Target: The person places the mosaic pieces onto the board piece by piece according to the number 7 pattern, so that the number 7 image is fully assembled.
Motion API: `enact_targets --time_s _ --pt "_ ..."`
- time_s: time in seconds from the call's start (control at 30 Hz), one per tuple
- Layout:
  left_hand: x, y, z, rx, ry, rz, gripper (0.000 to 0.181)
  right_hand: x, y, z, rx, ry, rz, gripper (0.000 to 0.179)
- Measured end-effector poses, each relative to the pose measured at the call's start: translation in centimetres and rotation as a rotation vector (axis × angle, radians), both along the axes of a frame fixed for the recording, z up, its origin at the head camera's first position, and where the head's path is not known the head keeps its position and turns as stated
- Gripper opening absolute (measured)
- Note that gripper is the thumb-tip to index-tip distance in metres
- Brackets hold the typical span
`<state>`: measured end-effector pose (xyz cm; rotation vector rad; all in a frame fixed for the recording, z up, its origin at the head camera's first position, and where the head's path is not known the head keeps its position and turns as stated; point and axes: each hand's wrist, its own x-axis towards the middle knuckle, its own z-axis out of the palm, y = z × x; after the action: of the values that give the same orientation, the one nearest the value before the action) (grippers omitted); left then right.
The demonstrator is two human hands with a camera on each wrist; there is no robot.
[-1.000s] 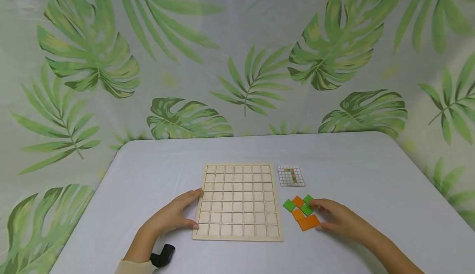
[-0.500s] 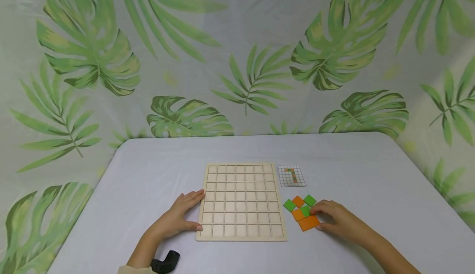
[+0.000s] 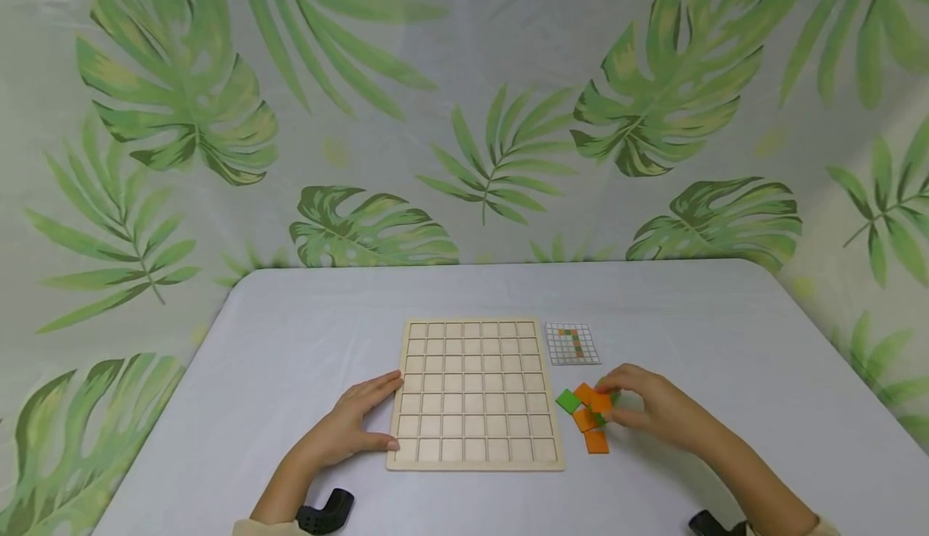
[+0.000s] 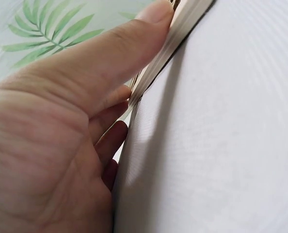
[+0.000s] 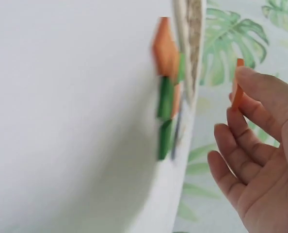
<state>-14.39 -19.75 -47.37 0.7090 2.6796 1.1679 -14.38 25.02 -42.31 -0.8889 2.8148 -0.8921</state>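
Note:
My right hand (image 3: 656, 407) pinches a flat orange square tile (image 3: 599, 402) between thumb and fingertips, held up off the white table. In the right wrist view this orange tile (image 5: 238, 94) appears edge-on at the thumb tip. Below it lies a small group of tiles, among them a green tile (image 3: 568, 400) and an orange tile (image 3: 597, 442); the held tile and fingers partly cover the others. My left hand (image 3: 356, 419) rests at the left edge of a pale wooden grid board (image 3: 473, 404), fingers extended, thumb (image 4: 120, 48) on its rim.
A small pattern card (image 3: 572, 343) with a grid of orange and green squares lies right of the board's far corner. Black wrist devices show at my left wrist (image 3: 327, 512) and right wrist (image 3: 707, 524). A leaf-print cloth (image 3: 486, 157) hangs behind the white table (image 3: 726, 342).
My right hand has picked up an orange tile from the near end of the group and raised it, moving slightly away from me. The left hand stays at the board, which has shifted slightly right.

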Motion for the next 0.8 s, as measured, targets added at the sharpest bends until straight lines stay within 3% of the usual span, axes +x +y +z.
enact_targets --time_s 0.2,0.37,0.6,0.8 --pt "0.0 0.0 0.0 -0.005 0.001 0.002 0.089 -2.8 -4.3 1.8 -0.099 0.044 0.006 0.030" --pt "-0.1 0.0 0.0 -0.003 0.005 0.000 0.089 -5.4 -8.6 2.0 -0.193 0.073 0.024 0.029" --pt "-0.1 0.0 0.0 -0.003 0.005 0.002 0.089 -8.4 -13.5 0.0 -0.281 0.069 0.053 0.031" --pt "0.0 0.0 0.0 -0.002 0.005 0.006 0.088 -9.8 -15.8 -2.2 -0.348 -0.067 -0.020 0.029"
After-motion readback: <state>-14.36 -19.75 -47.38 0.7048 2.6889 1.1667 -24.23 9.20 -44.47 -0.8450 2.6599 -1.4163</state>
